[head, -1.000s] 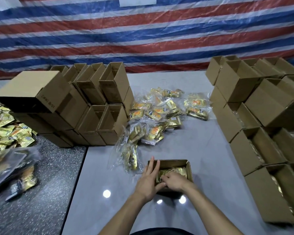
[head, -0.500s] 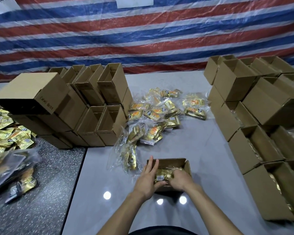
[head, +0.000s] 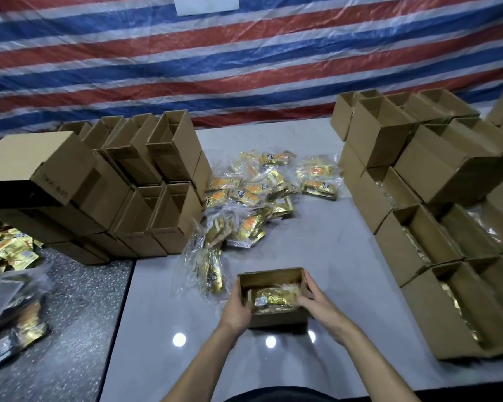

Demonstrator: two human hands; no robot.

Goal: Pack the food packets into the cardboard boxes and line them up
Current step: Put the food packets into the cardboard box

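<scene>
Head view, one item in hand: left hand [head: 236, 310] and right hand [head: 320, 304] clasp the short ends of an open cardboard box [head: 273, 297], fingers wrapped over its walls, gold food packets [head: 276, 297] inside. Box sits near the table's [head: 317, 242] front edge, long axis left-right. Filled-box rows [head: 436, 256] line the right edge, nearer the right hand; bare tabletop lies between. Loose packets [head: 253, 198] mid-table; empty boxes [head: 145, 181] left.
</scene>
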